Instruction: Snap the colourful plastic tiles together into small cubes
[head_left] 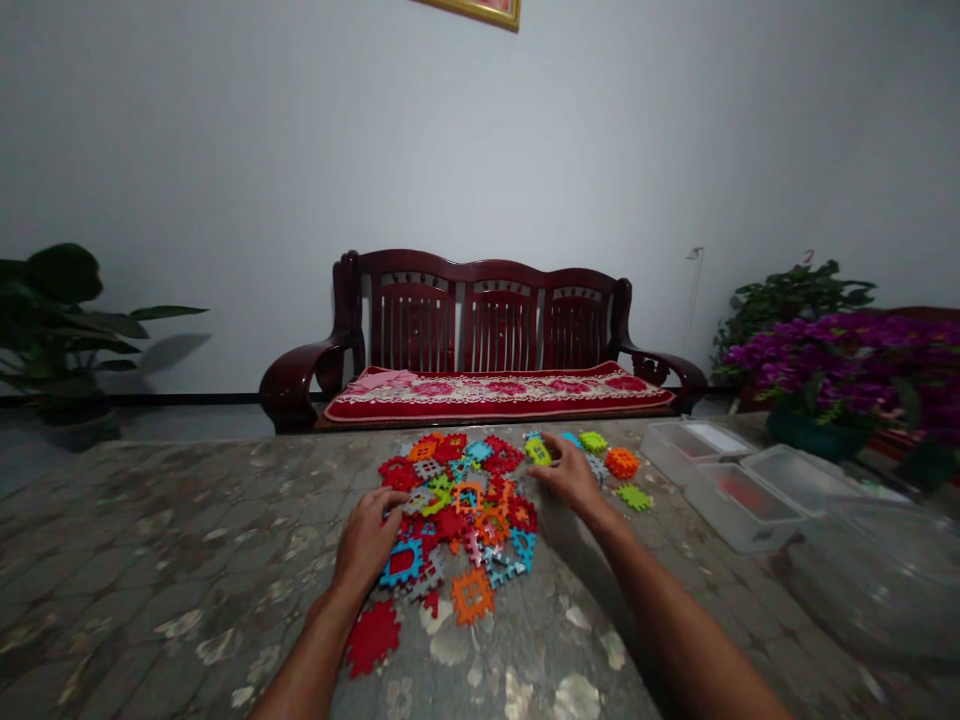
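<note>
A heap of interlocking toy tiles (454,525) with notched edges lies on the table, in red, orange, blue, grey and green. At the heap's left side, my left hand (371,530) has its thumb and fingers closed at the edge of a grey tile (420,499). My right hand (568,475), beyond the heap's right edge, pinches a yellow-green tile (538,451) with window-like openings. Past that hand lie an orange stack of tiles (622,462), a green tile (634,497) and another green tile (593,441). A red tile (373,638) rests nearest me.
Clear plastic boxes (742,512) stand on the right of the patterned table (187,560), beside a large transparent container (885,575). Purple flowers (847,365) in a green pot are behind them. A dark wooden bench (499,310) with a red cushion (502,408) faces the table.
</note>
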